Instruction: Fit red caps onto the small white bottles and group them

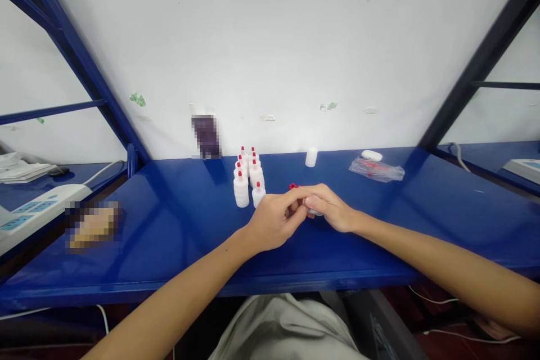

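My left hand [278, 219] and my right hand [331, 209] meet over the blue table. The right one is closed around a white plastic bottle [315, 212], of which only a small part shows. My left fingers are bent and pressed against the right hand; what they pinch, if anything, is hidden. Just behind my fingers lie small red caps [294, 186], partly covered. To the left, several white bottles with red tips [242, 190] stand upright in two rows. A single white bottle or cup without a red tip [311, 157] stands farther back.
On the blue table [177, 236], a clear plastic bag with red pieces [377, 170] lies at the right, beside a white rounded case [372, 155]. A blurred dark object [206, 136] leans on the wall. A blurred tan object [93, 227] and a power strip [34, 216] are at the left.
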Available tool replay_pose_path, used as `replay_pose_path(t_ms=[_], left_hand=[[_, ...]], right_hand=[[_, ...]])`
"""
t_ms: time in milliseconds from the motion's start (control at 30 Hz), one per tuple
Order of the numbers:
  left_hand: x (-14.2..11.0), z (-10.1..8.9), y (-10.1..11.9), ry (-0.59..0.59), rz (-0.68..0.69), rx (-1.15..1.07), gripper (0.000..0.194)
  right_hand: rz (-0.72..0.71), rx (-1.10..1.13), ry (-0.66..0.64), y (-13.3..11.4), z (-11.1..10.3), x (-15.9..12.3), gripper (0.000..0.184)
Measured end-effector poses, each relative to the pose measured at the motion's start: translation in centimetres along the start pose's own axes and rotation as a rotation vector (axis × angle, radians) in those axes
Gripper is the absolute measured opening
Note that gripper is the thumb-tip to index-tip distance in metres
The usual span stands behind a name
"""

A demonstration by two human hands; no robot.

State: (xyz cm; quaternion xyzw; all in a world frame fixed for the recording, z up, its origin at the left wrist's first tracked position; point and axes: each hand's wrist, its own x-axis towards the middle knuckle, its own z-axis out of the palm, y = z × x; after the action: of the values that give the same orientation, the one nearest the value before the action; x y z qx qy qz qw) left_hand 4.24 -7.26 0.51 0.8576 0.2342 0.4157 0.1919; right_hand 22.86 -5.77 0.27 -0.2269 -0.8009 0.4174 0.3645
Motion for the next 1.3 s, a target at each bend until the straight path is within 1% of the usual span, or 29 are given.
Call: replay_pose_path(t_ms=[33,100,133,167,200,267,300,367,467,567,633,700,767,833,867,900,933,967,1000,1033,1067,1133,1200,1300], left_hand=[[0.1,-0.6,0.0,0.047,0.021,0.035,0.020],[0.2,-2.3,-0.1,0.181,0.044,0.125,0.017],[0.3,-3.4,0.0,0.253,0.034,0.183,0.015],[0.3,-4.4,0.0,0.301,-0.008,0.260,0.015],[0.2,-5.5,0.1,0.311,-0.071,0.339,0.015],[0.0,-7.0,0.2,0.234,-0.217,0.459,0.016],[-0.1,-7.5,0.2,0.198,-0.276,0.491,0.017],[-0.4,-7.7,0.1,0.130,-0.365,0.528,0.022],[-0.7,-7.0,-0.2,0.047,-0.428,0.583,0.027],[-0.5,-6.4,-0.6,-0.007,-0.456,0.655,0.029],[-0.4,-6.4,-0.7,-0.031,-0.478,0.691,0.029],[-0.3,-6.4,-0.7,-0.050,-0.491,0.718,0.029],[-0.4,-6.4,-0.7,-0.036,-0.483,0.758,0.029],[-0.7,-6.0,-0.5,0.037,-0.425,0.788,0.031],[-0.9,-5.7,-0.4,0.075,-0.369,0.781,0.031],[-1.1,-5.2,-0.2,0.092,-0.297,0.759,0.030],[-1.1,-4.6,-0.1,0.080,-0.221,0.727,0.029],[-1.1,-4.0,0.1,0.028,-0.153,0.696,0.029],[-1.0,-3.2,0.1,-0.054,-0.111,0.680,0.029],[-0.8,-2.5,0.1,-0.150,-0.107,0.684,0.031],[-0.4,-1.7,0.0,-0.247,-0.128,0.706,0.033],[0.5,-0.4,-0.4,-0.388,-0.211,0.775,0.039],[1.4,0.6,-0.9,-0.463,-0.298,0.830,0.043],[2.2,1.4,-1.5,-0.514,-0.373,0.876,0.041]], right_hand=[[0.003,-0.004,0.020,0.1,0.0,0.1,0.050],[0.025,-0.014,0.075,0.2,0.0,0.2,0.048],[0.043,-0.023,0.105,0.3,0.0,0.2,0.047],[0.061,-0.034,0.133,0.4,0.0,0.3,0.046],[0.077,-0.048,0.152,0.4,0.0,0.3,0.046],[0.086,-0.085,0.171,0.3,0.1,0.4,0.048],[0.086,-0.105,0.180,0.2,0.2,0.4,0.047],[0.092,-0.137,0.207,0.1,0.4,0.4,0.044],[0.092,-0.153,0.253,0.2,0.5,0.1,0.040],[0.026,-0.067,0.264,0.5,0.2,-0.1,0.039],[0.004,-0.013,0.244,0.7,-0.1,-0.2,0.044],[0.030,-0.019,0.205,0.7,-0.4,-0.2,0.047],[0.059,-0.040,0.164,0.6,-0.6,-0.3,0.043],[0.076,-0.017,0.151,0.5,-0.7,-0.4,0.036],[0.083,0.006,0.156,0.5,-0.7,-0.5,0.034],[0.090,0.030,0.166,0.6,-0.8,-0.5,0.033],[0.097,0.050,0.182,0.6,-0.8,-0.5,0.033],[0.105,0.065,0.203,0.7,-0.8,-0.4,0.033],[0.110,0.072,0.225,0.9,-0.9,-0.4,0.034],[0.114,0.072,0.250,1.0,-1.0,-0.3,0.035],[0.121,0.070,0.277,1.2,-1.1,-0.2,0.036],[0.143,0.061,0.327,1.5,-1.5,0.0,0.037],[0.173,0.049,0.358,1.7,-1.8,0.2,0.037],[0.192,-0.019,0.394,1.7,-2.2,0.3,0.036]])
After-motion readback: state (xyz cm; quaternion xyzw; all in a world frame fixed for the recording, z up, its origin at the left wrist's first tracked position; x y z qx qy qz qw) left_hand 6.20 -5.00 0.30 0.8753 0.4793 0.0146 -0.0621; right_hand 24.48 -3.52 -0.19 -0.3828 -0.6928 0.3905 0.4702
